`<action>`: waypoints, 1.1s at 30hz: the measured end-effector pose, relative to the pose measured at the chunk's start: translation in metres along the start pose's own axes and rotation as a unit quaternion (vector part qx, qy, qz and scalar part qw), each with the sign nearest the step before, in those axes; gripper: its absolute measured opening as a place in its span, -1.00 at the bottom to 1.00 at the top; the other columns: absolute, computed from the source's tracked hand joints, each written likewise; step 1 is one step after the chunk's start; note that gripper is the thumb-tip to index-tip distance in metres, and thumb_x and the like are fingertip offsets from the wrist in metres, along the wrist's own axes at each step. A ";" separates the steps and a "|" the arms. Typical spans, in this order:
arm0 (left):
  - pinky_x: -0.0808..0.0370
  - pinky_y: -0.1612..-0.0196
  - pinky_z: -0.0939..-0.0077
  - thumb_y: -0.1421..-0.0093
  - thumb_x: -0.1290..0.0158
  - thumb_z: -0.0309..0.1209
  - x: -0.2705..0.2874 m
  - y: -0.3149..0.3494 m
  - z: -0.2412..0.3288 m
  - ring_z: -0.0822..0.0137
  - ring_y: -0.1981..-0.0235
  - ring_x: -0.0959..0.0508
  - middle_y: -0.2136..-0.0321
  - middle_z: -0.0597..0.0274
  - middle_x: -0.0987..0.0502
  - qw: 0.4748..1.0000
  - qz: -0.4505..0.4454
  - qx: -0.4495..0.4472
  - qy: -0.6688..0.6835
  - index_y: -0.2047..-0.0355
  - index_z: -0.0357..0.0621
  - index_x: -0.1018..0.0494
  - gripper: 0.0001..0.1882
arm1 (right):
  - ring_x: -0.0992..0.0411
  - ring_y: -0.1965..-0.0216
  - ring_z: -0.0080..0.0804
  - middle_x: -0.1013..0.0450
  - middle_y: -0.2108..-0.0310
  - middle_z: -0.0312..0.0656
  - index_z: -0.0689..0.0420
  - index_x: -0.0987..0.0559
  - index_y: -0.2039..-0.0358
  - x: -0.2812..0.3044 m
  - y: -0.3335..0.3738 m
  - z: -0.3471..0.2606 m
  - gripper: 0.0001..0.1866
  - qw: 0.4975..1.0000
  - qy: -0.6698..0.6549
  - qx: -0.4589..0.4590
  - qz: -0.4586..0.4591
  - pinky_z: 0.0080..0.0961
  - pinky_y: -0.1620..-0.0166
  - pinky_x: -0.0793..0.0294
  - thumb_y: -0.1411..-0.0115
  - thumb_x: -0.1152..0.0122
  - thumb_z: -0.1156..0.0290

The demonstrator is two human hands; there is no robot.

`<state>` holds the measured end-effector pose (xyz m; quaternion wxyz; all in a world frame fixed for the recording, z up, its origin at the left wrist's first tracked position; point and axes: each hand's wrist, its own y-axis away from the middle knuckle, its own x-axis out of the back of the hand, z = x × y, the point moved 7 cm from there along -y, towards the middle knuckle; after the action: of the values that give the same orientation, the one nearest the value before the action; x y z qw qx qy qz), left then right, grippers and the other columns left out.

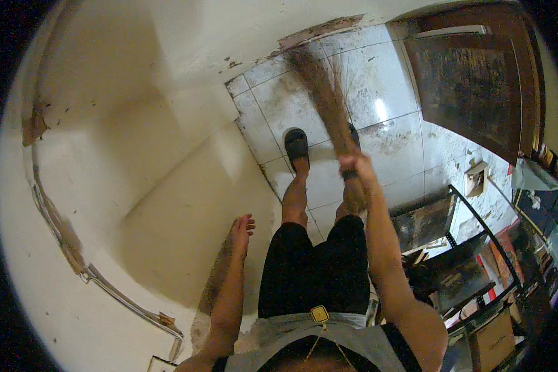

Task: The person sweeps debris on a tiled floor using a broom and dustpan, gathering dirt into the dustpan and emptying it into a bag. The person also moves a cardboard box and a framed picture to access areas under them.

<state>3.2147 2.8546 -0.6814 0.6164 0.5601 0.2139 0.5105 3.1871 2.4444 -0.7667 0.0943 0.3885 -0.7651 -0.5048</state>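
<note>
My right hand (pixel 358 168) is wrapped round the bound handle of a brown bristle broom (pixel 322 93). The broom slants away from me, its butt near my right thigh and its spread bristles by the foot of the far wall. Where the bristle tips meet the tiled floor (pixel 384 80) is blurred. Off to the left, my left hand (pixel 244 227) hangs beside the cream wall with nothing in it, the fingers apart and slightly curled. My left foot, in a dark slipper (pixel 296 146), stands left of the broom; the broom partly hides the right slipper.
A dark, worn wooden cabinet (pixel 468 87) stands at the far right. Nearer on the right are a black metal frame (pixel 493 226), a cardboard box (pixel 495 338) and piled clutter. The cream wall (pixel 186 155) runs close along my left, with a cable (pixel 127 301) on it.
</note>
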 end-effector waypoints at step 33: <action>-0.39 0.32 0.53 -0.23 0.15 -0.10 -0.102 0.057 0.073 0.39 0.39 -0.45 0.35 0.19 -0.47 0.981 -0.086 0.001 -0.172 0.10 -0.23 -0.36 -0.56 | -0.42 0.62 -0.37 -0.44 0.51 -0.15 0.28 -0.47 0.26 0.105 0.020 0.037 -0.67 0.986 -0.158 0.000 0.051 -0.45 0.55 -0.44 0.09 -0.21 0.48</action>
<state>3.2144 2.7231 -0.6409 0.6853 0.6195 0.1522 0.3513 3.0856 2.4014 -0.7935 -0.0027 0.2643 -0.7891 -0.5545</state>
